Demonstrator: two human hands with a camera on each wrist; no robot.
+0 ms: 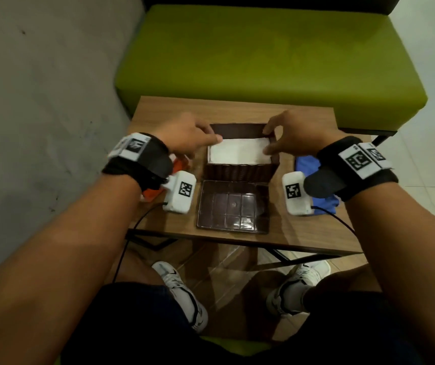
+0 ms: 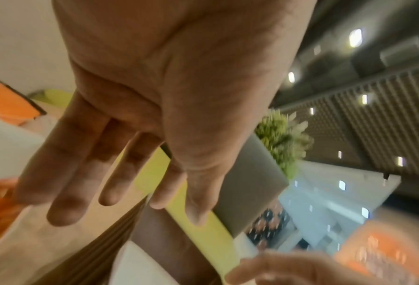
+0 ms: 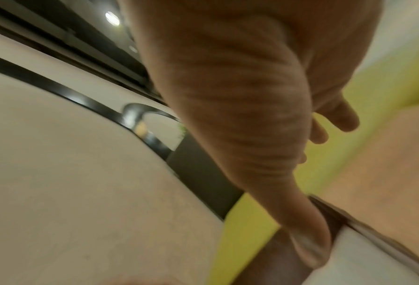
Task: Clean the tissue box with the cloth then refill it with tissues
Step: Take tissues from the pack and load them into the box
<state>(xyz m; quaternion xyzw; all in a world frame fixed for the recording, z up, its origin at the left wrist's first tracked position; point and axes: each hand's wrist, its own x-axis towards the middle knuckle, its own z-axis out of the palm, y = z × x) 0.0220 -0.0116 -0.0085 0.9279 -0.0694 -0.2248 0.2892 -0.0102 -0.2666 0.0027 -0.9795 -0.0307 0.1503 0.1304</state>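
Head view: tissue box (image 1: 240, 168) stands mid-worktop (image 1: 303, 225), white tissues (image 1: 237, 154) inside, lid (image 1: 232, 206) lying just in front.
Hands: left hand (image 1: 185, 135) spread, fingertips at the stack's left end; right hand (image 1: 292, 135) pinching its right end.
Risk: uneven pressing could crumple sheets or leave them proud of the rim.
Cloth: blue cloth (image 1: 313, 180) largely covered by the right wrist.
Unclear: orange item (image 1: 158, 191) unidentifiable; wrist views blurred.

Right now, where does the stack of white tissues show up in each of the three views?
Head: the white tissues lie in the open brown tissue box, centre of the table, between both hands.
Left wrist: a white patch at the bottom edge, beside the box's ribbed wall.
Right wrist: bottom right corner, under the right hand's thumb.
Shared landmark: the green bench.
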